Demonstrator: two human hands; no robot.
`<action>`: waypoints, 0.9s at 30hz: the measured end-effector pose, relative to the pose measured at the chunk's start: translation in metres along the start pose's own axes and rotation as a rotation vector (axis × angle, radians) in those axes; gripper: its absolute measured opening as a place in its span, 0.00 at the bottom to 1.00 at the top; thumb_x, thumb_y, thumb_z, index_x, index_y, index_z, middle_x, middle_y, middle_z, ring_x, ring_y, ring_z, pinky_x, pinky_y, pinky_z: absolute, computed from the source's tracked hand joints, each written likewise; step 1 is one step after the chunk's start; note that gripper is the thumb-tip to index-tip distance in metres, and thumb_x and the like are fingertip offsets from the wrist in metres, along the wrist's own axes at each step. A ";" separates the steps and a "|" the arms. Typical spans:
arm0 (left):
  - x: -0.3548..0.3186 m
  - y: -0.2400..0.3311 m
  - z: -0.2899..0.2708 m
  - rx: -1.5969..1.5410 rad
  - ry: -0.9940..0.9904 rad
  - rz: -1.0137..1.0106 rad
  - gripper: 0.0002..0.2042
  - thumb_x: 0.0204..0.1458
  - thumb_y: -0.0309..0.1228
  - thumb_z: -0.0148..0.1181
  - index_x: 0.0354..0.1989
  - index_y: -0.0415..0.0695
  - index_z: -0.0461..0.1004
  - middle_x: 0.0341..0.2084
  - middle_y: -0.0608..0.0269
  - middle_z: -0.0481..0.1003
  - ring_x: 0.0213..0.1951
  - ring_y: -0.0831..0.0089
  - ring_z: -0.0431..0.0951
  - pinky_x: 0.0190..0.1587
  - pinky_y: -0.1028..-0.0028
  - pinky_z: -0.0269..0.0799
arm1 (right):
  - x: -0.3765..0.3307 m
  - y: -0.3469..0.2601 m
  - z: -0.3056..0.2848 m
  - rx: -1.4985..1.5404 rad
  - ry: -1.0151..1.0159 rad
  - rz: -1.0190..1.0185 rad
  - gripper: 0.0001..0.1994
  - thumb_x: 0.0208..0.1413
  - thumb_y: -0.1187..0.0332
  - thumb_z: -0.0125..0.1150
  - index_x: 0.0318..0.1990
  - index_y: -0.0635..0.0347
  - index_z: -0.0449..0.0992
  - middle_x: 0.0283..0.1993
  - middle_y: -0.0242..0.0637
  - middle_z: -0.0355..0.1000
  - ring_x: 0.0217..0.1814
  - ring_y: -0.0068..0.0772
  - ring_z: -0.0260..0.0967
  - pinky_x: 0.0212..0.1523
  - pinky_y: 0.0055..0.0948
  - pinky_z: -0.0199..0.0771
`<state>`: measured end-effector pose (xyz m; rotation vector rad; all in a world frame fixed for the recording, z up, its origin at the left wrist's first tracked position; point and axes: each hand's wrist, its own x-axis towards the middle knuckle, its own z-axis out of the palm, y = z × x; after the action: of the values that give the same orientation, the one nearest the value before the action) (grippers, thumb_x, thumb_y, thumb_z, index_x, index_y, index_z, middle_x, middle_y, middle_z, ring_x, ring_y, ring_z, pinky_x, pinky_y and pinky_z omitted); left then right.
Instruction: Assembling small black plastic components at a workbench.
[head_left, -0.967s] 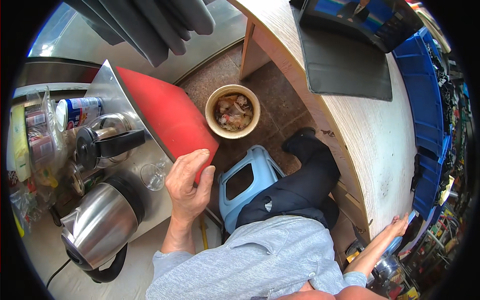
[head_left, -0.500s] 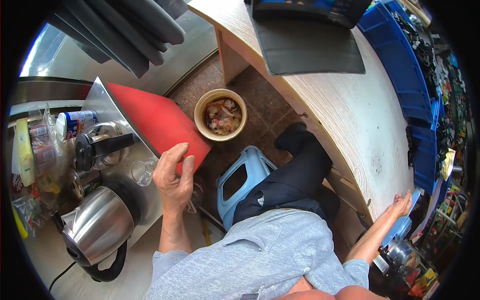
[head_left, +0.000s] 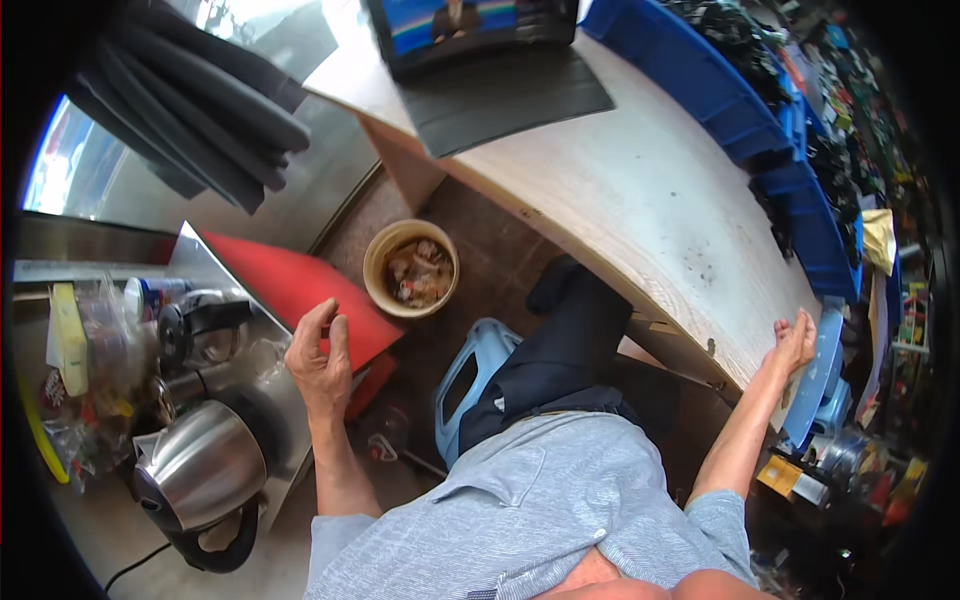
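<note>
My left hand [head_left: 322,360] is raised beside the red panel [head_left: 285,275], thumb and fingers apart, with nothing in it. Close by on its left are a steel electric kettle [head_left: 205,465] with a black handle and a glass pot [head_left: 205,330] with a black lid. A clear glass [head_left: 265,358] next to that hand is blurred. My right hand [head_left: 793,342] is at the right end of the pale wooden table [head_left: 650,190], palm turned up and fingers loosely curled. It appears to hold nothing; whether it touches the tabletop I cannot tell.
A cream bucket [head_left: 371,268] with wet scraps stands on the floor beyond a light blue stool [head_left: 450,405]. On the table is a lit screen [head_left: 450,25] with a black flap [head_left: 510,100]. Blue bins [head_left: 690,70] line the far right edge. Dark grey cloth [head_left: 190,110] hangs upper left.
The whole view has shifted, so the table and screen sit farther left and more of the screen shows. My right hand's fingers point up more; my left hand keeps much the same pose.
</note>
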<state>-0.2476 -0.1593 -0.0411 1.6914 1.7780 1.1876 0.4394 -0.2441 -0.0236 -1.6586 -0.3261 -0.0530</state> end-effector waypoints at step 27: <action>0.081 0.166 0.142 -0.183 -0.138 0.654 0.19 0.52 0.24 0.68 0.54 0.42 0.78 0.51 0.50 0.79 0.48 0.59 0.81 0.46 0.66 0.79 | -0.017 -0.040 0.041 0.246 -0.140 0.293 0.08 0.62 0.63 0.64 0.41 0.56 0.78 0.14 0.27 0.62 0.15 0.23 0.67 0.20 0.26 0.75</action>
<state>-0.0519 -0.0573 0.0330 2.2509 1.0127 1.3841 0.4067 -0.2043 0.0066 -1.4527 -0.1837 0.3123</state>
